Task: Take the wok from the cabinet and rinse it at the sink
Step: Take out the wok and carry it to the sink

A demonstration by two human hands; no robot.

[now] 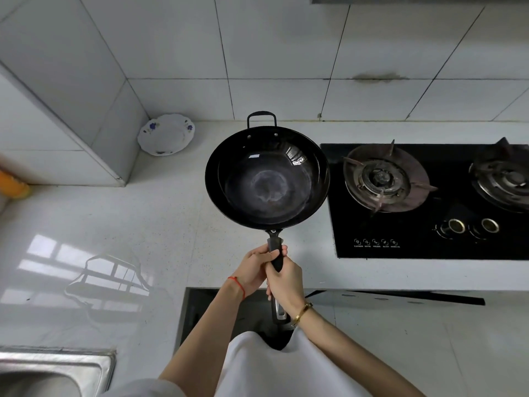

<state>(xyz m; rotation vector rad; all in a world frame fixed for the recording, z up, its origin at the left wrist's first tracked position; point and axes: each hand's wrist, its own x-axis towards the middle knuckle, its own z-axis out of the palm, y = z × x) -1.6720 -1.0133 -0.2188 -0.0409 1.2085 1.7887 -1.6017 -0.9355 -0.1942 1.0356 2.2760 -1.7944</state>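
Note:
A black wok (266, 176) with a long handle and a small loop handle at its far side hangs level above the white counter (143, 224), its bowl facing up and nothing in it. Both hands grip the long handle. My left hand (257, 267) wraps the handle closer to the bowl. My right hand (286, 282) holds it just behind, nearer my body. The steel sink (57, 368) shows at the bottom left corner. The open dark cabinet (206, 316) lies below the counter edge, right under my arms.
A black gas hob (429, 202) with two burners sits to the right of the wok. A white flowered plate (166, 134) leans in the back corner by the tiled wall. A puddle of water (108, 285) lies on the counter left of my hands. An orange object (11, 186) sits at the far left.

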